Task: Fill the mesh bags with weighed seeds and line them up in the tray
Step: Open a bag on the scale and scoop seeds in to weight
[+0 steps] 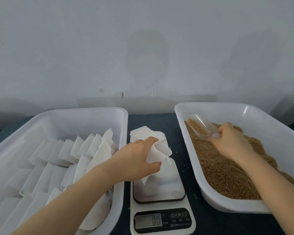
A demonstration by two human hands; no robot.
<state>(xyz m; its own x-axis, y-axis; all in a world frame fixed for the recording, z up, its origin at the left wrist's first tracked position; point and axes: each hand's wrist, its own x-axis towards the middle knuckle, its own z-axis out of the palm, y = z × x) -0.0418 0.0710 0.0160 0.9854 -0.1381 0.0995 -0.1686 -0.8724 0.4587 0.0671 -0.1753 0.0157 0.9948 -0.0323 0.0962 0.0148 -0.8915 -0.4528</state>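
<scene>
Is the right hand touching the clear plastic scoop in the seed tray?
Touching. The head view shows the right hand gripping the clear plastic scoop by its handle.

Both bare forearms enter from the lower edge and reach forward, the left from the lower left, the right from the lower right. Left hand (pixel 137 158): back uppermost, fingers above and thumb below, pinching the gathered top of a white mesh bag (pixel 158 152). Right hand (pixel 231 139): back toward the camera, fingers curled round the handle of a clear scoop (pixel 202 127). The hands are well apart, the left slightly nearer the camera.
</scene>
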